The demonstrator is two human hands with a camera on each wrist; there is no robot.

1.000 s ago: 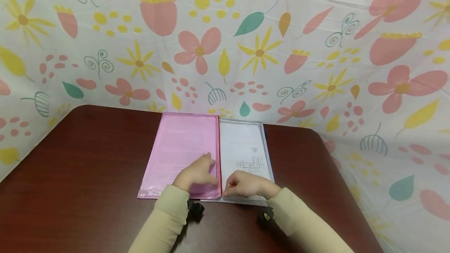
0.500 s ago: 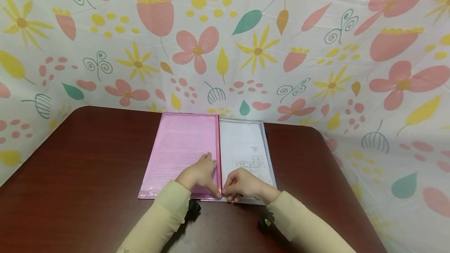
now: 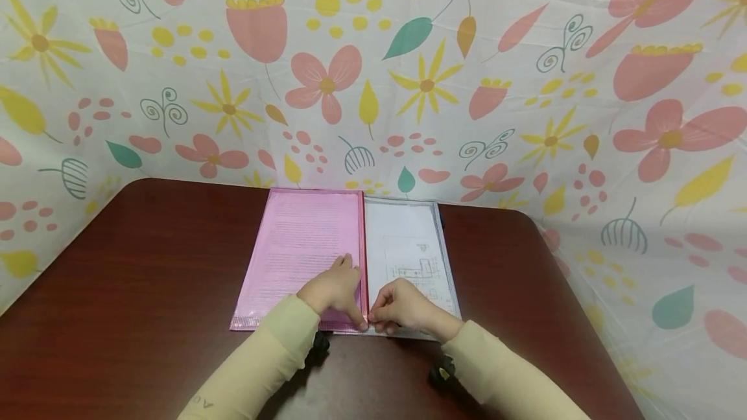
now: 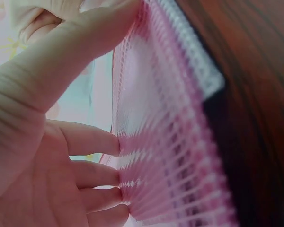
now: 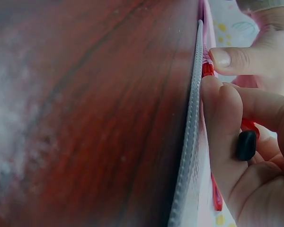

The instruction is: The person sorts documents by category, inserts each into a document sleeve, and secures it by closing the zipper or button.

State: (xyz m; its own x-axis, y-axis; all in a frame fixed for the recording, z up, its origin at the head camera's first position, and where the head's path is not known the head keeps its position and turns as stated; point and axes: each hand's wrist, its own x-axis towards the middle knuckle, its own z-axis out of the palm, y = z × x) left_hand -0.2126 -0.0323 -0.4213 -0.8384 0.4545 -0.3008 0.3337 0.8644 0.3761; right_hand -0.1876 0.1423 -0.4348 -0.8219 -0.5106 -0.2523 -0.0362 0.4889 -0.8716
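A pink zip document pouch [image 3: 309, 225] lies flat on the table, a printed sheet showing through it. Its red zipper [image 3: 363, 245] runs along the right edge. Spread over the pouch's near right part is my left hand [image 3: 332, 287], fingers straight and thumb pressing the near corner by the zipper's end. My right hand [image 3: 403, 306] pinches at that same end, thumb and fingers curled round the zipper pull, which they mostly hide. In the right wrist view, a small black piece [image 5: 246, 145] and bits of red show among its fingers.
Partly under the pink pouch lies a grey-edged clear pouch [image 3: 403, 225] with a drawing on white paper. Both rest on a dark reddish-brown table [image 3: 146, 277]. A flower-print curtain [image 3: 373, 70] hangs behind the table and along its sides.
My left thumb has moved nearer, down to the pouch's corner. My right hand has shifted slightly, its lower fingers now showing beneath the pinch. Both pouches stay in place.
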